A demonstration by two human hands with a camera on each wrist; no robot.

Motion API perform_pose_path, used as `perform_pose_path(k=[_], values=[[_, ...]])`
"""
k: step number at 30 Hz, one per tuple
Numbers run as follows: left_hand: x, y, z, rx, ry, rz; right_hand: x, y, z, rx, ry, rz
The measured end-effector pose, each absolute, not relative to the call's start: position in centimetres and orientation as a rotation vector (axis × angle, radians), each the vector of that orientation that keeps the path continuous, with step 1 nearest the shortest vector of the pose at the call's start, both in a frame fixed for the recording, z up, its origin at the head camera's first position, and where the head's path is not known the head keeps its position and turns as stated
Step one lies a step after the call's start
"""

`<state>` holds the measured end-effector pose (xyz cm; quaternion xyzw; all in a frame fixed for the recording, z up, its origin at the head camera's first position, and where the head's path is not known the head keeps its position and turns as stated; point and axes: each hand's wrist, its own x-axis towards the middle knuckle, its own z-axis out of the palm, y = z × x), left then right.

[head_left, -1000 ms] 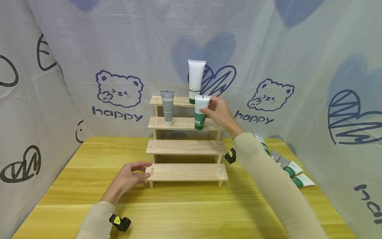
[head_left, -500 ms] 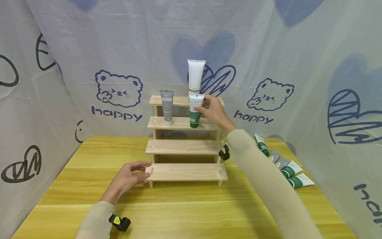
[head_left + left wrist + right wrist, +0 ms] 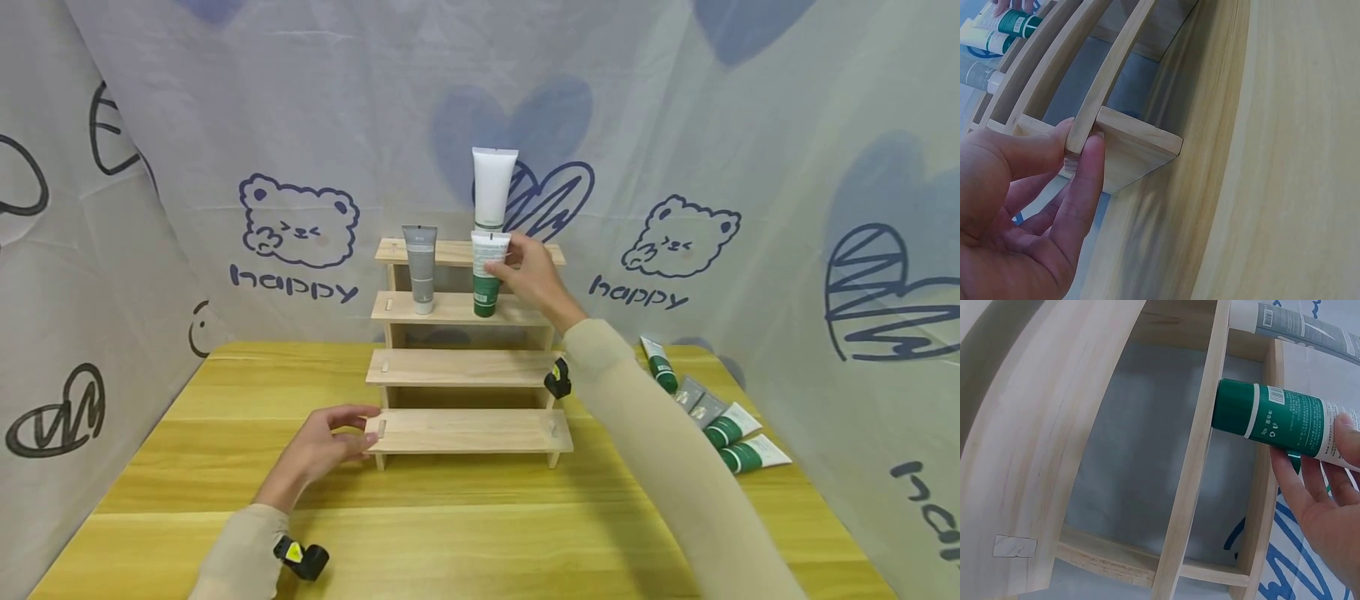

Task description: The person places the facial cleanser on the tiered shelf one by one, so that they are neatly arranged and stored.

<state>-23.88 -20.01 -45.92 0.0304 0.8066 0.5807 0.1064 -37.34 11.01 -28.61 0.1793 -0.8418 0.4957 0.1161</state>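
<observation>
My right hand (image 3: pixel 534 275) has its grip pinched round the upper, white part of the green-and-white tube (image 3: pixel 487 275), fingers curled on its side (wrist view shows the fingertips (image 3: pixel 1310 487) along the label). The tube stands cap-down on the second-from-top step of the wooden stepped rack (image 3: pixel 468 432), green cap (image 3: pixel 1232 406) touching the step board, just right of the grey tube (image 3: pixel 421 268) and directly in front of the tall white tube (image 3: pixel 492 189) on the top step.

Risk as I judge it: the cap is a narrow foot and the tube is top-heavy, so if I let go while it's even a bit tilted it could tip fwd off the step, or sideways into the grey tube and knock that over too. My knuckles are also close to the white tube behind; a careless withdrawal may clip it.

Left hand (image 3: pixel 322 446) steadies the rack, thumb and fingers pinching the left end of the bottom step (good, since the rack is light and could shift on the worktop (image 3: pixel 480 533)). Spare tubes (image 3: pixel 720 417) lie well apart at the right edge, no issue.
</observation>
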Motion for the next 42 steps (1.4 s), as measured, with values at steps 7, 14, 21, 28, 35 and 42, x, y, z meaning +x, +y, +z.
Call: perform_pose_path(k=[7, 14, 21, 28, 35, 42], values=[[-23.9, -20.0, -45.8, 0.099, 2.378, 1.705, -37.4, 10.9, -28.6, 0.515, -2.471, 1.438], [-23.9, -20.0, -45.8, 0.099, 2.368, 1.711, -37.3, 10.9, -28.8, 0.51, -2.47, 1.445], [-24.0, -20.1, -46.0, 0.098, 2.369, 1.706, -37.4, 10.7, -29.2, 0.501, -2.472, 1.46], [-23.9, -20.0, -45.8, 0.098, 2.364, 1.705, -37.0, 11.3, -29.4, 0.532, -2.479, 1.454], [-23.9, -20.0, -45.8, 0.101, 2.376, 1.698, -36.4, 13.4, -29.2, 0.513, -2.495, 1.456], [-23.9, -20.0, -45.8, 0.095, 2.373, 1.698, -35.4, 16.4, -28.5, 0.4, -2.57, 1.437]])
